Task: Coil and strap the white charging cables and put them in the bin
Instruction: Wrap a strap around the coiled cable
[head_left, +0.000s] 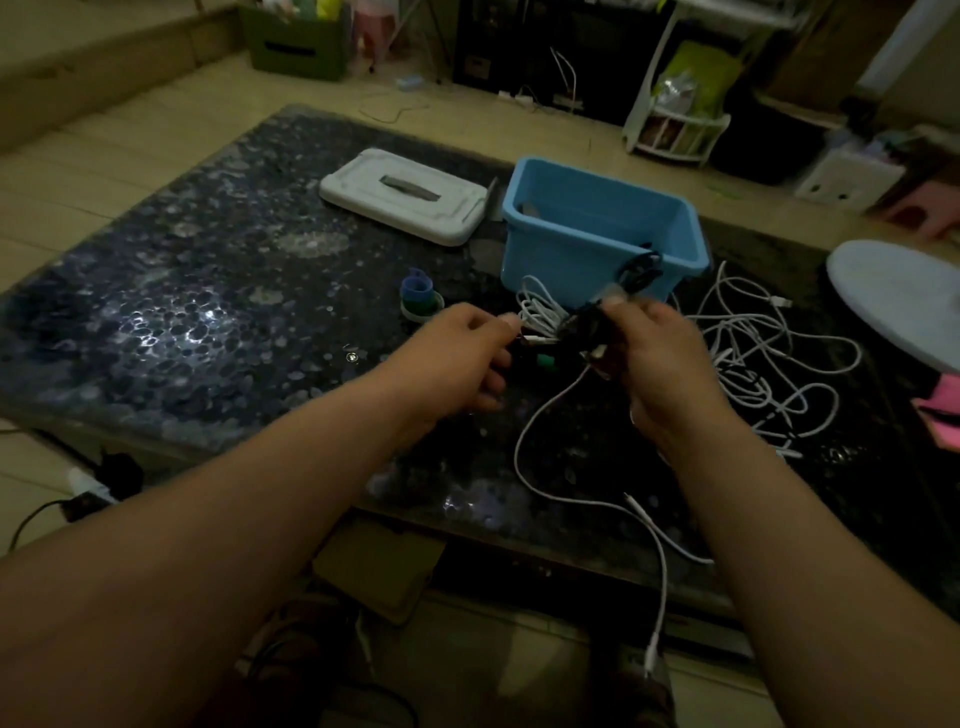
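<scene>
bin (561, 260) sits toward the back of the counter (208, 312) with its lid (402, 195) flat just to the left, strap roll (418, 296) front-left of it, loose cables (769, 353) piled to its right, and the coil (540, 312) between left hand (457, 358) and right hand (660, 358) just in front

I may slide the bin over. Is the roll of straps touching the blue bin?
Apart. The head view shows the roll of straps standing left of the blue bin, with a strip of dark table plainly between them.

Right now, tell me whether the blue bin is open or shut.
Open: the white lid lies on the table beside the blue bin.
</scene>
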